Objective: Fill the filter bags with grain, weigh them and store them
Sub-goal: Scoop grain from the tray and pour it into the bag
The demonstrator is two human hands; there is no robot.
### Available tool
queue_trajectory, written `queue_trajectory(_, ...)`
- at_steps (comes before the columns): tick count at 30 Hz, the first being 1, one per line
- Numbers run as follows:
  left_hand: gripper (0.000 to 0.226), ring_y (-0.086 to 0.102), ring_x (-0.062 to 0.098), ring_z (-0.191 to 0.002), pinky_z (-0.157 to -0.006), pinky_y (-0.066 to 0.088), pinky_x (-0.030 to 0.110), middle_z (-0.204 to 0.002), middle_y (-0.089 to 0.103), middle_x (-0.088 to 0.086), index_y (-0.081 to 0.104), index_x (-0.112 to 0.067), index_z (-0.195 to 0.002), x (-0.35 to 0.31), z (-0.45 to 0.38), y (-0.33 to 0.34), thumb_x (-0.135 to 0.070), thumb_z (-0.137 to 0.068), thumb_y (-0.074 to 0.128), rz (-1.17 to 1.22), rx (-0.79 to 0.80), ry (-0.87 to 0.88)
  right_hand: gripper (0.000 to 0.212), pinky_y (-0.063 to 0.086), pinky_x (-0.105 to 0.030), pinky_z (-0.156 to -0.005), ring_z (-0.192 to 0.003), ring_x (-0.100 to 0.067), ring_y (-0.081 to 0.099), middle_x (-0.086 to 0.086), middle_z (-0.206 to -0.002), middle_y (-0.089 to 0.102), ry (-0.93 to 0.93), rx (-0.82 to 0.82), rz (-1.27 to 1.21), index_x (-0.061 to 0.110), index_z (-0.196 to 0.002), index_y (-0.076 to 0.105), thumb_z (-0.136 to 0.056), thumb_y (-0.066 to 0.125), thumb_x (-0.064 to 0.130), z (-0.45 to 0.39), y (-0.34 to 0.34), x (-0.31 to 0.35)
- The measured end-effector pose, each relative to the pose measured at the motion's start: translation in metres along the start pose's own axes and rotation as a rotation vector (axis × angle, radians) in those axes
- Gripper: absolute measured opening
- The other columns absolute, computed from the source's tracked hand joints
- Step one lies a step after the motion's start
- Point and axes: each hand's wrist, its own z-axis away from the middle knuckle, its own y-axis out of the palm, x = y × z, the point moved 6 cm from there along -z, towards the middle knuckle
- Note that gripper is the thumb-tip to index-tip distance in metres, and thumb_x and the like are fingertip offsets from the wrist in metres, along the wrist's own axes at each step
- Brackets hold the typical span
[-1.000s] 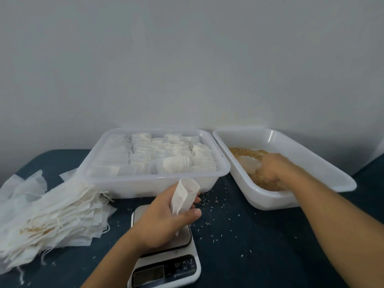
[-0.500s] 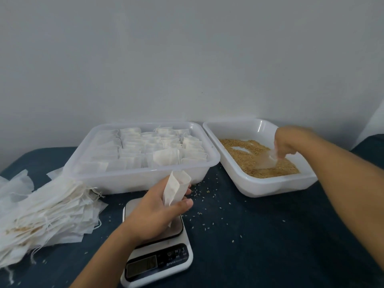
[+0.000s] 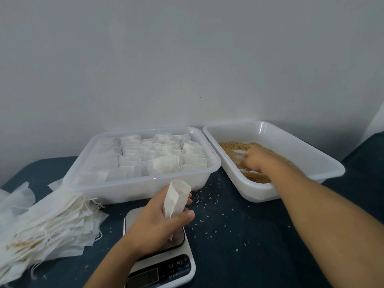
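Your right hand [image 3: 254, 159] has dropped from above the grain back down into it, low in the right tub [image 3: 295, 140], curled round a clear scoop [image 3: 239, 161] that is blurred and hard to make out. Your left hand [image 3: 158, 221] pinches an open filter bag [image 3: 175, 198] upright between thumb and fingers, just above the scale [image 3: 164, 265]. Behind it, the left tub [image 3: 133, 188] holds rows of filled bags [image 3: 166, 154]. A heap of empty bags [image 3: 45, 223] lies to the left, with loose grain [image 3: 251, 145] scattered on the dark cloth [image 3: 249, 246].
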Motion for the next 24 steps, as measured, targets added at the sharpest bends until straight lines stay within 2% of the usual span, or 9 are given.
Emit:
queue_trajectory(2, 0.045, 0.068, 0.001, -0.082, -0.071, 0.053, 0.02, -0.108, 0.072, -0.013, 0.066, -0.031, -0.112, 0.002, -0.001, 0.001, -0.048, -0.071, 0.079, -0.017, -0.009, 0.007, 0.026, 0.043, -0.029, -0.064, -0.075, -0.019, 0.059, -0.008, -0.099, 0.068, -0.024, -0.021, -0.079, 0.005, -0.111, 0.071, -0.095, 0.072, 0.026, -0.003, 0.001, 0.001)
queue_trajectory(5, 0.039, 0.068, 0.0, -0.089, -0.071, 0.053, 0.019, -0.107, 0.072, -0.016, 0.066, -0.032, -0.112, 0.004, -0.003, 0.0, -0.041, -0.077, 0.078, -0.029, -0.033, 0.017, 0.029, 0.055, -0.039, -0.085, -0.093, -0.026, 0.066, -0.01, -0.106, 0.071, -0.043, -0.096, -0.247, 0.008, -0.118, 0.072, -0.096, 0.07, 0.028, -0.007, -0.006, 0.001)
queue_trajectory(6, 0.04, 0.068, -0.002, -0.091, -0.071, 0.052, 0.017, -0.107, 0.072, -0.018, 0.065, -0.033, -0.113, 0.004, -0.004, -0.001, -0.043, -0.076, 0.077, -0.026, -0.046, 0.023, 0.031, 0.056, -0.04, -0.086, -0.094, -0.025, 0.066, -0.008, -0.104, 0.07, -0.046, -0.137, -0.303, 0.009, -0.121, 0.071, -0.097, 0.069, 0.028, -0.008, -0.01, 0.0)
queue_trajectory(9, 0.041, 0.068, -0.004, -0.096, -0.073, 0.049, 0.009, -0.105, 0.072, -0.023, 0.065, -0.036, -0.113, 0.003, -0.002, -0.007, -0.048, -0.075, 0.075, -0.039, -0.097, 0.031, 0.032, 0.048, -0.027, -0.06, -0.075, -0.012, 0.064, 0.008, -0.088, 0.065, -0.058, -0.294, -0.41, 0.017, -0.126, 0.07, -0.097, 0.068, 0.031, 0.002, -0.023, 0.0)
queue_trajectory(12, 0.034, 0.069, 0.0, -0.09, -0.076, 0.053, 0.023, -0.1, 0.073, -0.017, 0.067, -0.038, -0.107, 0.005, -0.001, -0.021, -0.048, -0.075, 0.075, -0.026, -0.17, 0.021, 0.022, 0.056, -0.032, -0.061, -0.073, -0.017, 0.07, 0.008, -0.084, 0.07, -0.116, -0.401, -0.494, 0.026, -0.109, 0.075, -0.095, 0.068, 0.042, 0.022, -0.034, 0.006)
queue_trajectory(14, 0.029, 0.07, 0.006, -0.087, -0.076, 0.056, 0.028, -0.097, 0.073, -0.011, 0.068, -0.04, -0.102, 0.006, 0.0, -0.032, -0.049, -0.075, 0.075, -0.013, -0.218, 0.024, 0.021, 0.056, -0.032, -0.06, -0.076, -0.017, 0.071, 0.01, -0.086, 0.072, -0.186, -0.436, -0.583, 0.029, -0.106, 0.076, -0.093, 0.072, 0.045, 0.041, -0.04, 0.015)
queue_trajectory(18, 0.032, 0.071, 0.013, -0.088, -0.068, 0.057, 0.022, -0.096, 0.074, -0.006, 0.068, -0.04, -0.099, 0.009, 0.007, -0.05, -0.054, -0.071, 0.075, 0.022, -0.277, 0.023, 0.015, 0.049, -0.023, -0.068, -0.084, 0.0, 0.069, 0.029, -0.085, 0.072, -0.366, -0.363, -0.701, 0.047, -0.095, 0.073, -0.083, 0.078, 0.056, 0.083, -0.042, 0.04)
queue_trajectory(21, 0.033, 0.071, 0.009, -0.09, -0.076, 0.058, 0.03, -0.099, 0.073, -0.009, 0.066, -0.041, -0.102, 0.015, 0.01, -0.062, -0.053, -0.073, 0.075, -0.018, -0.294, 0.012, 0.036, 0.048, -0.012, -0.071, -0.088, 0.009, 0.07, 0.029, -0.097, 0.075, -0.489, -0.24, -0.683, 0.04, -0.109, 0.076, -0.077, 0.082, 0.054, 0.113, -0.039, 0.059)
queue_trajectory(24, 0.031, 0.07, 0.007, -0.092, -0.077, 0.054, 0.031, -0.1, 0.074, -0.01, 0.066, -0.042, -0.104, 0.019, 0.012, -0.072, -0.051, -0.076, 0.076, -0.029, -0.306, 0.016, 0.038, 0.046, -0.009, -0.08, -0.093, 0.013, 0.069, 0.027, -0.1, 0.076, -0.615, -0.011, -0.621, 0.038, -0.106, 0.079, -0.07, 0.082, 0.048, 0.138, -0.034, 0.079)
